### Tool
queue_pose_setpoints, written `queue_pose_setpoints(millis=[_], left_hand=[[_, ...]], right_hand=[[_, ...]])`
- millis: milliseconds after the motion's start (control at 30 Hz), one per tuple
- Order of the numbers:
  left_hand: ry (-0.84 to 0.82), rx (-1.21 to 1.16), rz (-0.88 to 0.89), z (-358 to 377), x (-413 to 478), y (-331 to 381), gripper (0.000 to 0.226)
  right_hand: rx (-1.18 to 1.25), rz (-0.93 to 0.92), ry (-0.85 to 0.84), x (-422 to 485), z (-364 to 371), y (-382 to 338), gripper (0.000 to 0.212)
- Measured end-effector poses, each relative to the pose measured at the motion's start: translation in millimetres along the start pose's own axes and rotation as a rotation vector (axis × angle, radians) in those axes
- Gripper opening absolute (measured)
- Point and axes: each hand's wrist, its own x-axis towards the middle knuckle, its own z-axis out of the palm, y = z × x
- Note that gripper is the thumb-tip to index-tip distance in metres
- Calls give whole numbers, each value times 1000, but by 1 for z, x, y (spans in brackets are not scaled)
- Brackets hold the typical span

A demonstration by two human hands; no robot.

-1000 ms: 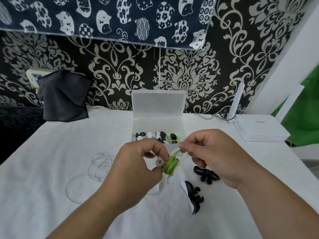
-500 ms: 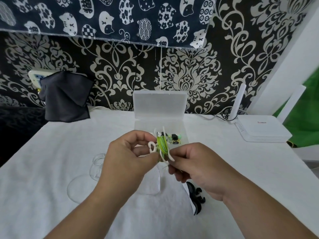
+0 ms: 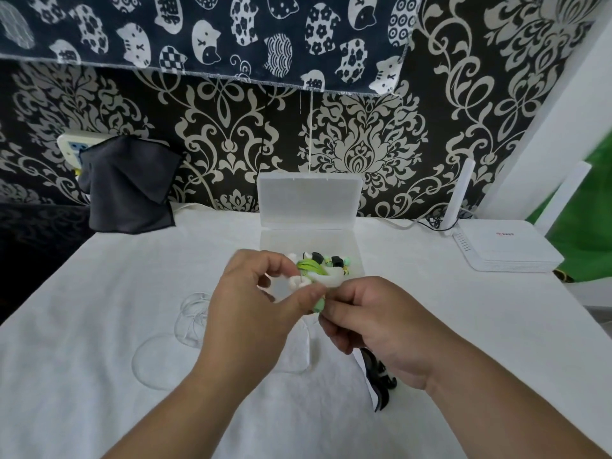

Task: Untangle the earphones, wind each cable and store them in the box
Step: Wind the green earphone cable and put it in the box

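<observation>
Left hand (image 3: 251, 303) and right hand (image 3: 374, 326) both pinch the green earphone coil (image 3: 311, 271) at the open box's (image 3: 308, 241) near edge.
We note the hands screen the box's near wall; a black clip (image 3: 379, 382) lies partly under the right hand, a white router (image 3: 506, 246) far right.

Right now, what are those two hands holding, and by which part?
Both hold a green earphone cable wound on a white holder. The left hand pinches the bundle's left side; the right hand pinches its lower end.
</observation>
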Motion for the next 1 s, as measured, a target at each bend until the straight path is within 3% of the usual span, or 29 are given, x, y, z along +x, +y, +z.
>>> queue_pose_setpoints(millis=[200, 367, 567, 733, 1000], left_hand=[[-125, -149, -54, 3, -2, 6, 26], [27, 154, 14, 4, -3, 1, 32], [-50, 231, 68, 6, -3, -6, 30], [-83, 275, 66, 9, -3, -6, 20], [-230, -154, -127, 6, -3, -3, 8]], right_hand=[[109, -5, -45, -2, 3, -3, 27], [57, 17, -69, -6, 7, -9, 24], [-111, 46, 168, -7, 3, -11, 24], [-268, -83, 344, -5, 3, -11, 15], [-340, -141, 427, 1, -11, -6, 12]])
